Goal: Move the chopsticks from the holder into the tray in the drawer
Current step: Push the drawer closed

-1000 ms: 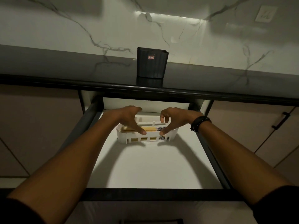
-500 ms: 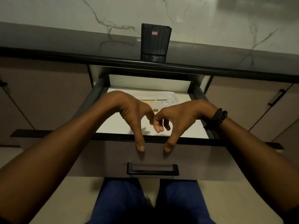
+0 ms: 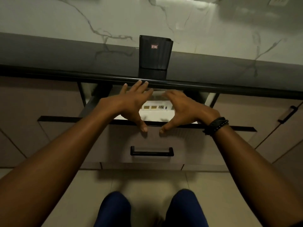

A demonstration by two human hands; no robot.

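Note:
The black ribbed holder (image 3: 155, 52) stands on the dark countertop, and no chopsticks show above its rim. Below it the drawer (image 3: 152, 140) is only partly open. The white tray (image 3: 155, 107) sits inside, with tan chopsticks showing through its side slots. My left hand (image 3: 131, 104) and my right hand (image 3: 185, 108) hover over the drawer with fingers spread. Both thumbs press on the top edge of the drawer front. Neither hand holds anything. My hands hide most of the tray.
The countertop edge (image 3: 229, 88) overhangs the drawer. A black handle (image 3: 152, 152) sits on the drawer front. Closed cabinet fronts flank it, and one at the right has a handle (image 3: 287, 114). A marble wall rises behind. My blue-clad legs (image 3: 113, 210) stand on the tiled floor.
My hands left the tray and came to the drawer's front edge. The drawer has slid inward, so less of its white floor shows. My fingers have opened out from a curl.

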